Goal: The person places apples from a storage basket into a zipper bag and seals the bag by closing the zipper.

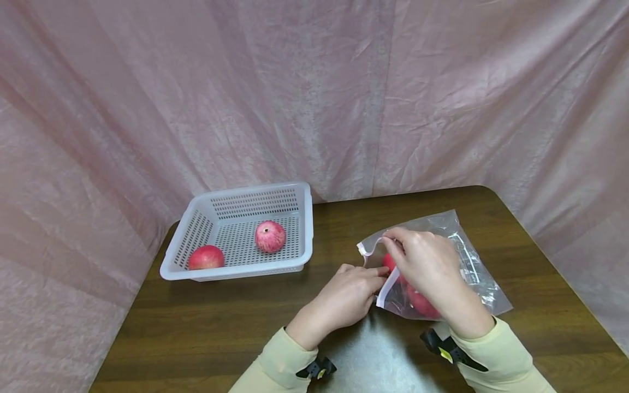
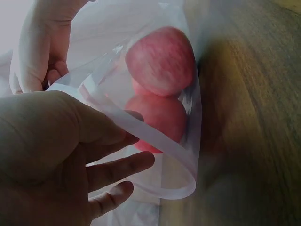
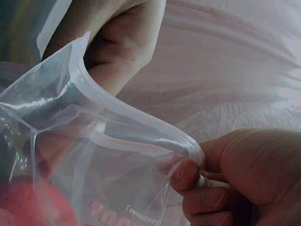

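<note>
Pink cloth hangs behind a dark wooden table [image 1: 221, 327] in the head view, where a white perforated basket [image 1: 241, 232] holds two red apples [image 1: 270, 236], well apart from the work. Nearer the person, a clear zip bag [image 1: 442, 262] lies on the wood with more red fruit inside; the left hand [image 1: 346, 297] pinches the near end of its white seal strip and the right hand [image 1: 425, 262] pinches the far end, mouth still gaping between them.

From the left wrist, two apples in the bag [image 2: 162, 84] sit close behind the open seal strip [image 2: 155, 141], the left thumb pressing the strip against the fingers [image 2: 122, 167].

Seen from the right wrist, the right thumb and forefinger [image 3: 188, 174] clamp the corner of the strip. Closing it well probably means lining both rails up first, then pressing from one end across, keeping the fruit pushed back from the seal
</note>
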The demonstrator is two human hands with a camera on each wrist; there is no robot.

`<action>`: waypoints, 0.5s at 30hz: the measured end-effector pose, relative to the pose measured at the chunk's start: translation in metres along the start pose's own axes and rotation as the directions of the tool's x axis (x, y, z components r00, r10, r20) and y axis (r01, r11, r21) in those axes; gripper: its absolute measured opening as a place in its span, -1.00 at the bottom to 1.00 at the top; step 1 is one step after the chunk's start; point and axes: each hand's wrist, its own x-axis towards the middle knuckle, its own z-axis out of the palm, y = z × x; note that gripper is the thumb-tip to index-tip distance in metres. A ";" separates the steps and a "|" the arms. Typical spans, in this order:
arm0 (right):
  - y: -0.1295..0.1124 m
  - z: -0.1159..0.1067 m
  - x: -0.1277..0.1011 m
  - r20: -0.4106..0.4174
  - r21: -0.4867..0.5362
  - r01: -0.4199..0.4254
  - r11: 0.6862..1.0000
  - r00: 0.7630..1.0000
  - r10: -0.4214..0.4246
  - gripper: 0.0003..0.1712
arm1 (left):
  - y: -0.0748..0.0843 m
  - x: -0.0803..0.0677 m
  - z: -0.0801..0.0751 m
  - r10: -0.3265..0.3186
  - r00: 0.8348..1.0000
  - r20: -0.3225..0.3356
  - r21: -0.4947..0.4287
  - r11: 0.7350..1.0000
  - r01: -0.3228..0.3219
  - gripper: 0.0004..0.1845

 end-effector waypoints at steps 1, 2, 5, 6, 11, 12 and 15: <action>0.000 0.000 0.000 0.001 -0.001 0.003 1.000 1.000 -0.003 -0.83 | 0.000 0.000 0.000 0.002 1.000 0.006 0.003 1.000 -0.002 -0.68; 0.000 0.001 0.000 -0.001 0.000 0.005 1.000 1.000 -0.005 -0.83 | 0.001 0.000 0.001 0.005 1.000 0.009 0.008 1.000 -0.005 -0.68; 0.000 0.001 0.000 -0.010 0.007 0.007 1.000 1.000 -0.007 -0.83 | 0.001 0.000 0.000 0.013 1.000 0.007 0.019 1.000 -0.013 -0.67; 0.000 0.001 0.000 -0.012 0.008 0.004 1.000 1.000 -0.004 -0.83 | 0.001 -0.001 0.000 0.017 1.000 0.004 0.022 1.000 -0.017 -0.66; 0.002 0.001 0.001 -0.017 0.013 -0.003 1.000 1.000 0.003 -0.82 | 0.001 -0.003 -0.003 0.031 0.999 -0.021 0.039 0.999 -0.030 -0.59; 0.003 0.001 0.001 -0.018 0.012 -0.005 1.000 1.000 0.006 -0.82 | 0.001 -0.004 -0.004 0.030 0.999 -0.024 0.044 0.999 -0.029 -0.57; 0.004 0.000 0.001 -0.019 0.010 -0.016 1.000 1.000 0.016 -0.83 | 0.000 -0.006 -0.006 0.027 0.999 -0.035 0.054 0.998 -0.025 -0.54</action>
